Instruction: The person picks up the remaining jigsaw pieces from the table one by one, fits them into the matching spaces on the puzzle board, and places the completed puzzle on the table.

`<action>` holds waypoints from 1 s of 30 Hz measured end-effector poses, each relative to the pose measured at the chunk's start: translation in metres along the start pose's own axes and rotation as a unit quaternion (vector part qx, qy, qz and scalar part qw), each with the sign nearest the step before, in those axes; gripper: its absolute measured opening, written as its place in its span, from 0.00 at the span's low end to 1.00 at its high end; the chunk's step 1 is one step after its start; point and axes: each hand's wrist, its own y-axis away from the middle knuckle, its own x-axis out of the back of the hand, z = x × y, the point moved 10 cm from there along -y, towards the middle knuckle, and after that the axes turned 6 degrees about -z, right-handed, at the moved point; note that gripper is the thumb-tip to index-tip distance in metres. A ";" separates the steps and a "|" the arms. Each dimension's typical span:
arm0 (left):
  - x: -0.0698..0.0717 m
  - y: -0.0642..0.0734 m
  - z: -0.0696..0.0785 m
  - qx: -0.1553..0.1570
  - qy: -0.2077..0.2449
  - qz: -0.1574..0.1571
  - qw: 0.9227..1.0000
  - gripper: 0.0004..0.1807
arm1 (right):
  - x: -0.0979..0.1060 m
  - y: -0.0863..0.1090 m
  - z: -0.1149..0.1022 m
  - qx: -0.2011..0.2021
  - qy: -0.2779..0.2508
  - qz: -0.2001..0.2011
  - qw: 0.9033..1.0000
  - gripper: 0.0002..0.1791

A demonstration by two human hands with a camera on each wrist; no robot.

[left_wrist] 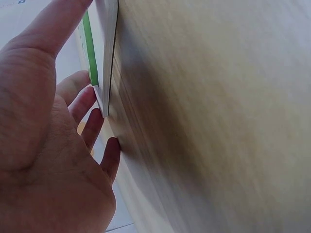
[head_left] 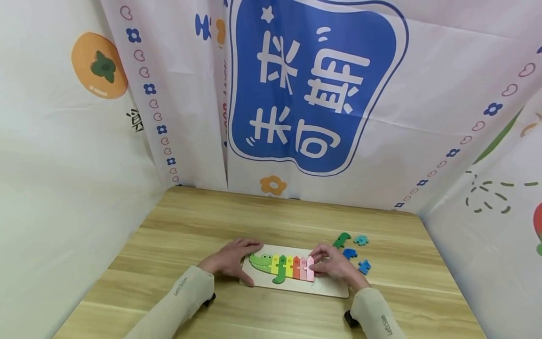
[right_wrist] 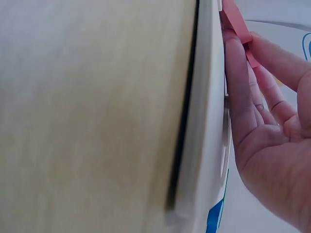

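Note:
A crocodile puzzle board (head_left: pixel 292 290) lies on the table, with a green head (head_left: pixel 261 262) and several coloured body pieces in a row. My left hand (head_left: pixel 232 259) holds the board's left end, thumb on the near side and fingers toward the far side. In the left wrist view, the fingertips (left_wrist: pixel 90 94) meet the board's edge. My right hand (head_left: pixel 334 263) pinches a pink puzzle piece (head_left: pixel 311 268) at the right end of the coloured row. The right wrist view shows this piece (right_wrist: pixel 236 22) between thumb and fingers, tilted up from the board.
Right of the board lie loose pieces: a green tail-shaped piece (head_left: pixel 342 239), a teal piece (head_left: pixel 361 240) and two blue pieces, one (head_left: pixel 364 267) nearer the right forearm. Printed cloth walls (head_left: pixel 195 141) stand around the wooden table (head_left: pixel 203 207).

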 end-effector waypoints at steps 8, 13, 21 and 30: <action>0.000 0.000 0.001 -0.004 0.001 0.000 1.000 0.61 | -0.001 -0.001 -0.003 0.000 0.029 0.012 1.000 0.15; -0.001 0.000 0.001 -0.005 0.006 0.002 1.000 0.61 | -0.001 -0.001 -0.003 -0.006 0.046 0.023 0.999 0.15; -0.002 0.001 0.001 -0.008 0.008 0.005 1.000 0.61 | -0.001 -0.001 -0.002 -0.020 0.063 0.034 0.997 0.14; 0.000 0.002 0.001 -0.008 0.015 0.006 1.000 0.61 | 0.001 -0.002 -0.004 -0.015 0.087 0.043 0.995 0.13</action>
